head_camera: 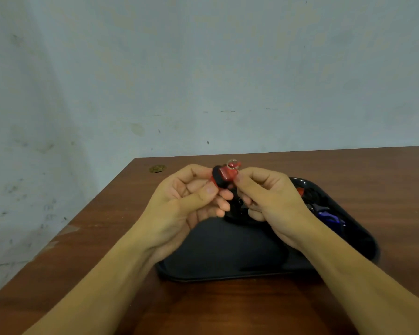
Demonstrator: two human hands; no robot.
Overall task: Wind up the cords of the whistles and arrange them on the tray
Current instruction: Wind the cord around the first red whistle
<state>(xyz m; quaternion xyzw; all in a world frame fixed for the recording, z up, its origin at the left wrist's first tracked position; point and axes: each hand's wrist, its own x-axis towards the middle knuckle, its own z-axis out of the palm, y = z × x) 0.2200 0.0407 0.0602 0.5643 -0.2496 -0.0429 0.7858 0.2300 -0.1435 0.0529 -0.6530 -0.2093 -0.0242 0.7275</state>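
Observation:
A red whistle (pixel 228 174) with black cord wound round it and a metal ring on top is held up above the black tray (pixel 228 257). My left hand (pixel 189 201) grips the whistle's left side between thumb and fingers. My right hand (pixel 269 201) pinches its right end. On the tray's far right lie another red whistle (pixel 300 191) and a blue whistle (pixel 329 217), with dark cords around them, partly hidden behind my right hand.
The tray sits on a brown wooden table (pixel 107 238) whose left edge runs diagonally. A small brass fitting (pixel 157 168) is set into the table's far left corner. A pale wall stands behind.

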